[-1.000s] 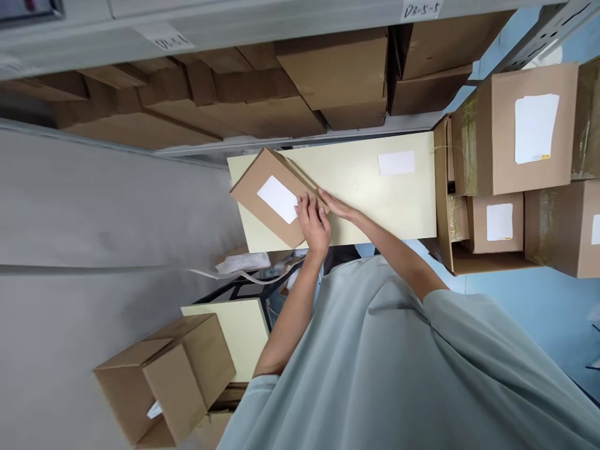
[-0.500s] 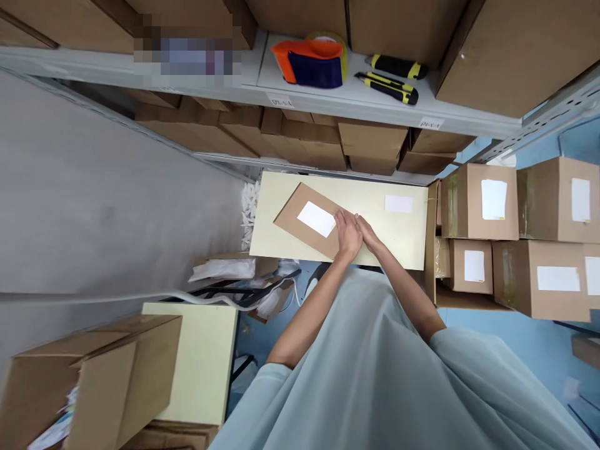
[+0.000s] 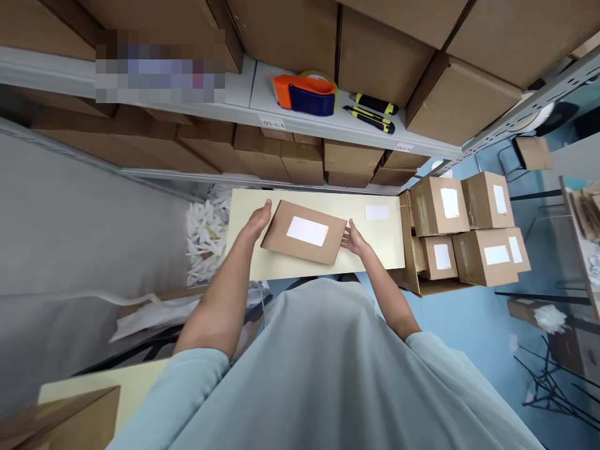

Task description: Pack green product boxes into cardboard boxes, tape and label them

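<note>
A flat brown cardboard parcel (image 3: 281, 240) with a white label (image 3: 307, 231) lies slightly turned on the pale yellow table (image 3: 384, 240). At its left end is my left hand (image 3: 260, 219), fingers stretched and thumb up, beside the edge. My right hand (image 3: 354, 239) is at the parcel's right edge, its fingers spread and their tips at or just under the edge; exact contact is unclear. Neither hand is closed round the parcel. A small white label (image 3: 377, 212) lies on the table's right part.
Above the table, a shelf (image 3: 300, 122) holds boxes, an orange and blue tape dispenser (image 3: 312, 95) and two yellow-black cutters (image 3: 375, 112). Labelled cartons (image 3: 440, 209) stand at the right. White paper scraps (image 3: 204, 237) lie at the left.
My hands, together on the parcel's right part before, have parted to its two ends. The parcel has turned to lie closer to level. The view has shifted, showing more on the right.
</note>
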`<state>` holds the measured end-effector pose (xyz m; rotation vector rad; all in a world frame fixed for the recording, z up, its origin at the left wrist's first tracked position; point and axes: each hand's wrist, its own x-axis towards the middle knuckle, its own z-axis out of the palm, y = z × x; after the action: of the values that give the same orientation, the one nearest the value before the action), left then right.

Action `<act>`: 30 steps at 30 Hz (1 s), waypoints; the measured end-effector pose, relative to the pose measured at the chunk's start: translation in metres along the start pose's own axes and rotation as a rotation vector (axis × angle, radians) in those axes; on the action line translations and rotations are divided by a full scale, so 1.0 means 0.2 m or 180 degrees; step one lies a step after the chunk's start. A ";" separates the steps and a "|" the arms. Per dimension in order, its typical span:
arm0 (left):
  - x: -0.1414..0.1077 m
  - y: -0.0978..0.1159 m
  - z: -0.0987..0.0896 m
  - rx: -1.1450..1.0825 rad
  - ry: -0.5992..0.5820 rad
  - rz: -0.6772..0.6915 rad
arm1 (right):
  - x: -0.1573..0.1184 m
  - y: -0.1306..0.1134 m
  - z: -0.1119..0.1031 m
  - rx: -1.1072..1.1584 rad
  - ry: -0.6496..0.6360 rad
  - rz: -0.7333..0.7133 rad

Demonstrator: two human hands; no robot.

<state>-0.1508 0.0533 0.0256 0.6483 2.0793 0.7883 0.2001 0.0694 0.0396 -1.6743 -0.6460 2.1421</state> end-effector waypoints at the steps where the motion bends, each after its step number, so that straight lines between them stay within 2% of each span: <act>1: -0.01 -0.01 0.00 -0.0040 -0.0187 -0.0098 | -0.02 0.00 0.02 -0.0048 -0.0009 -0.0121; 4: -0.09 -0.03 -0.01 -0.0283 -0.0529 -0.0173 | -0.11 0.01 0.08 -0.0432 0.0229 -0.0538; 10: -0.28 -0.08 -0.06 -0.1092 -0.0638 0.0221 | -0.36 0.03 0.09 -0.1216 0.0638 -0.1486; 14: -0.41 -0.12 -0.03 -0.1048 -0.0713 0.0460 | -0.46 0.05 0.07 -0.1343 0.1012 -0.1820; 18: -0.48 -0.15 0.03 -0.0399 -0.0550 0.0615 | -0.44 0.08 0.05 -0.1454 0.1396 -0.1783; 23: -0.53 -0.17 0.13 0.0483 -0.0593 0.0433 | -0.35 0.14 0.06 -0.2072 0.2074 -0.1228; 27: -0.54 -0.18 0.20 0.0530 -0.0572 0.0406 | -0.31 0.15 0.10 -0.2646 0.2084 -0.1000; 30: -0.50 -0.17 0.21 0.0514 -0.0673 0.0192 | -0.28 0.12 0.12 -0.2866 0.2183 -0.0793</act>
<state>-0.0679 -0.0233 0.0307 0.8486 1.9493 0.5621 0.1896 0.0157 0.0760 -2.3822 -1.5935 0.9810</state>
